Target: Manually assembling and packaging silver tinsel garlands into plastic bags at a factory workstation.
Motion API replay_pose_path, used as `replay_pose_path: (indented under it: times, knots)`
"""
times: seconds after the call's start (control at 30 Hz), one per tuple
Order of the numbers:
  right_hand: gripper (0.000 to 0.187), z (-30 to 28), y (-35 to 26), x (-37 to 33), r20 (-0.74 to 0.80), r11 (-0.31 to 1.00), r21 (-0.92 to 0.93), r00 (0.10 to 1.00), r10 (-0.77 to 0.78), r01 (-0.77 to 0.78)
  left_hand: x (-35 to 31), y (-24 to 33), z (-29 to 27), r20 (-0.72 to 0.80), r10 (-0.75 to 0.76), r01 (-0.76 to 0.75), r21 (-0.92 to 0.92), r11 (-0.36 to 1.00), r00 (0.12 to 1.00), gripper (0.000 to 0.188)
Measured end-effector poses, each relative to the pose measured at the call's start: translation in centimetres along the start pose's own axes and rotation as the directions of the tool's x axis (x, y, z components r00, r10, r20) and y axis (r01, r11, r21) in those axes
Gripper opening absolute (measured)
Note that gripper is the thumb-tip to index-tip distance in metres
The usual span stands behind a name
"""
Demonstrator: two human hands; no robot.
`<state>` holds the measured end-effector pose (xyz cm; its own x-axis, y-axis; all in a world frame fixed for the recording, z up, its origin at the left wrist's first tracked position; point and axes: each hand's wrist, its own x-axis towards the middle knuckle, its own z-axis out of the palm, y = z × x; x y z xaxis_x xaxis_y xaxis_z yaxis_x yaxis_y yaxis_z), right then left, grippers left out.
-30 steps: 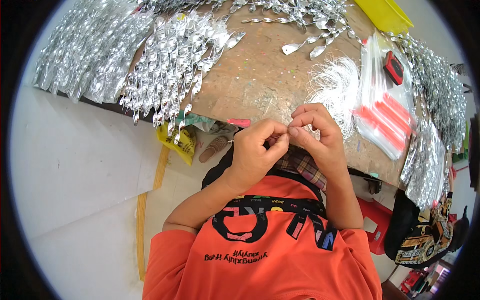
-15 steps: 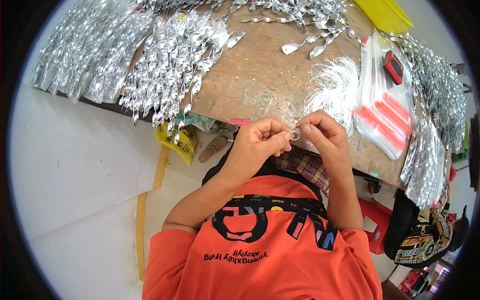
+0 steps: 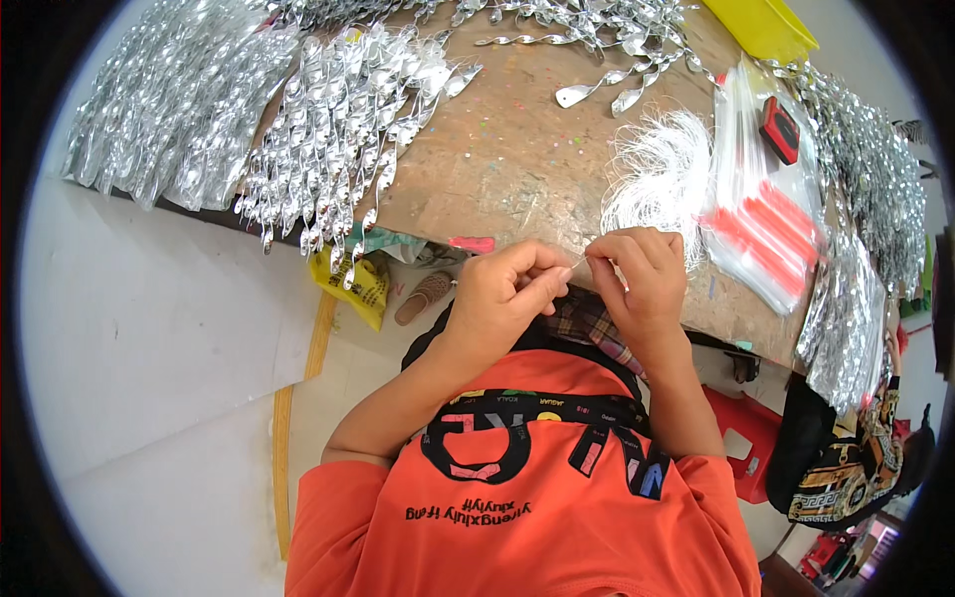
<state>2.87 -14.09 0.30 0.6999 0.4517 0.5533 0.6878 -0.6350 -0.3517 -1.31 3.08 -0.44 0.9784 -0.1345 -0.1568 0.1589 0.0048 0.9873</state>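
Note:
My left hand (image 3: 507,291) and my right hand (image 3: 642,279) are held close together at the near edge of the worn wooden table (image 3: 507,169). The fingertips of both hands pinch a thin white thread (image 3: 580,263) stretched between them. A bundle of white threads (image 3: 662,179) lies on the table just beyond my right hand. Loose silver twisted ornaments (image 3: 607,60) lie further back, in the middle of the table.
Heaps of silver spiral ornaments (image 3: 338,129) cover the table's left side and its right edge (image 3: 865,169). Clear bags with red strips (image 3: 766,229) and a small black and red object (image 3: 779,129) lie on the right. A yellow tray (image 3: 761,25) is at the back.
My hands have drawn slightly apart and lowered toward the table edge. The small silver loop seen between the fingertips half a second ago no longer shows.

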Motion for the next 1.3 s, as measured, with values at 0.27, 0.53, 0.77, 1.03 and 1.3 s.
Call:
replay_pose_path:
  times: [0.27,0.53,0.77,1.03,1.3]
  knots:
    - [0.008,0.7,-0.8,-1.0,0.242,0.369,0.785,0.794,0.558,-0.498,-0.1,-0.9,0.8,-0.035,0.150,-0.153,-0.110,0.982,0.988,0.011]
    - [0.009,0.6,-1.1,-0.3,0.465,-0.074,0.879,0.813,0.351,-0.470,-0.1,-0.6,1.1,-0.129,0.165,-0.194,-0.265,0.944,0.978,0.014]
    - [0.010,0.7,-0.8,-0.5,0.497,-0.063,0.859,0.797,0.344,-0.508,-0.1,-0.3,1.1,-0.119,0.129,-0.162,-0.332,0.929,0.985,0.015]
    - [0.012,0.7,-0.9,-0.4,0.542,-0.109,0.831,0.751,0.377,-0.545,0.0,-0.5,1.0,-0.109,0.095,-0.129,-0.372,0.919,0.990,0.015]
    - [0.012,1.0,0.1,-0.8,0.596,-0.266,0.803,0.734,0.325,-0.534,0.0,-0.6,0.6,-0.099,0.051,-0.079,-0.302,0.950,0.994,0.015]
